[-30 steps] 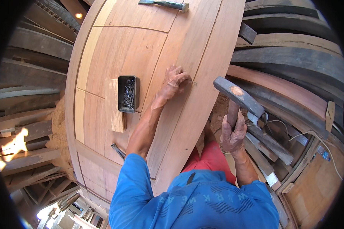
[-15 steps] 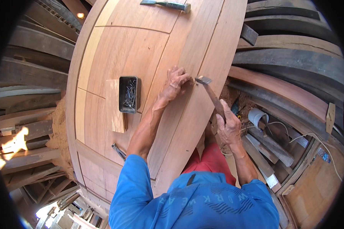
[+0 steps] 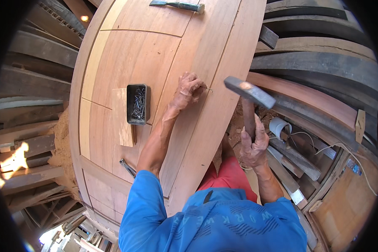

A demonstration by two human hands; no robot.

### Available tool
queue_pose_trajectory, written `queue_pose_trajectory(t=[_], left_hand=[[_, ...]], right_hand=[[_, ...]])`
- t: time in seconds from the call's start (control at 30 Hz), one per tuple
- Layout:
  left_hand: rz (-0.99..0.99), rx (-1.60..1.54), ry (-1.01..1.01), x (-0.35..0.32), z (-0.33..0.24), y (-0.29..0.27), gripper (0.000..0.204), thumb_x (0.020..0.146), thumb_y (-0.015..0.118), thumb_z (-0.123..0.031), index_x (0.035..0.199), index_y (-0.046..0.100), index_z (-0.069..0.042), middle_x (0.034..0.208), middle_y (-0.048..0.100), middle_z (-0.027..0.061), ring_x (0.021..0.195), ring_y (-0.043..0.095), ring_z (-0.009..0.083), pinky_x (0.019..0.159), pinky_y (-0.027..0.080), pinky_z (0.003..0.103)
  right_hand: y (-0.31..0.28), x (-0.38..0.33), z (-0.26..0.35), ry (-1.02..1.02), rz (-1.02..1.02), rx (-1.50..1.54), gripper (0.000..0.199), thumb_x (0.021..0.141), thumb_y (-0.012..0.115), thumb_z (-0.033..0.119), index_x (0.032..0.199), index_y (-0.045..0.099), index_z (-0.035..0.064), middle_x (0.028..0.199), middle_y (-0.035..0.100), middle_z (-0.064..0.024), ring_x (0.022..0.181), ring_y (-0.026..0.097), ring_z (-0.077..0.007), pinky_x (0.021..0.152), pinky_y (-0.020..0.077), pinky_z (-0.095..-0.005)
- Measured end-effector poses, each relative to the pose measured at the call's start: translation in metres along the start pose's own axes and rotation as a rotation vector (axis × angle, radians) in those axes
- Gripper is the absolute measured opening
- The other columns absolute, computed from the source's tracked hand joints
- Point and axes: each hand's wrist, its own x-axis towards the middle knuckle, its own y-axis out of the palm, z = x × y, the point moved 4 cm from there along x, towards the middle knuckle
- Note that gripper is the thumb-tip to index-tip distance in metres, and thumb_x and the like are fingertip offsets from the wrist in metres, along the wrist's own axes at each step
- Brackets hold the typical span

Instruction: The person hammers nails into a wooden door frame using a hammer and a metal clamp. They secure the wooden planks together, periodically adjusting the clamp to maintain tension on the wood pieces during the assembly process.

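My right hand (image 3: 256,147) is wrapped round the wooden handle of a hammer (image 3: 250,93). Its steel head is raised above the right edge of a large reddish wooden door panel (image 3: 172,54). Closed in a pinch, my left hand (image 3: 190,89) rests on the panel beside a long groove. From its fingertips a thin, nail-like piece (image 3: 209,89) sticks out toward the groove; its exact kind is too small to make out. Left of that hand, a black tray (image 3: 129,105) of loose nails (image 3: 139,107) sits partly on a short wooden board (image 3: 120,113).
A chisel (image 3: 176,5) lies at the panel's far end, and a pincer-like metal tool (image 3: 127,168) near my left elbow. Stacked timber (image 3: 311,63) lines both sides. Sawdust (image 3: 61,147) covers ground at left. A white pail (image 3: 279,127) and a cable (image 3: 344,145) are at right.
The hammer has swung up and to the right, away from the panel, and its head is now turned broadside. My left hand keeps its pinch by the groove. The view has shifted slightly.
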Motion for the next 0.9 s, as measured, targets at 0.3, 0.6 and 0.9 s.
queue_pose_trajectory(t=[0.3,0.6,0.9], left_hand=[[0.040,0.068,0.062,0.004,-0.008,-0.005,0.017,0.075,0.081,-0.004,0.085,0.073,-0.016,0.083,0.061,0.0023,0.086,0.056,0.0237,0.080,0.039,0.039],[0.104,0.074,0.008,0.004,-0.012,-0.005,0.024,0.071,0.082,-0.005,0.090,0.073,-0.017,0.084,0.059,0.0013,0.088,0.054,0.0226,0.083,0.035,0.038],[0.069,0.076,0.025,-0.001,-0.006,-0.002,0.033,0.061,0.079,-0.001,0.090,0.072,-0.016,0.086,0.058,0.0014,0.088,0.054,0.0246,0.084,0.036,0.039]], right_hand=[[0.001,0.001,-0.010,0.090,0.002,-0.004,0.055,0.105,0.057,0.026,0.150,0.043,-0.0035,0.117,0.069,-0.0258,0.102,0.072,-0.0337,0.088,0.0550,-0.0403],[0.018,-0.007,-0.028,0.057,0.056,-0.119,0.056,0.102,0.060,0.021,0.152,0.042,0.0016,0.117,0.069,-0.0250,0.101,0.071,-0.0400,0.083,0.0567,-0.0441],[0.007,-0.010,-0.010,-0.159,-0.051,-0.083,0.045,0.097,0.062,0.012,0.138,0.054,-0.0036,0.115,0.069,-0.0270,0.101,0.071,-0.0419,0.088,0.0577,-0.0447]])
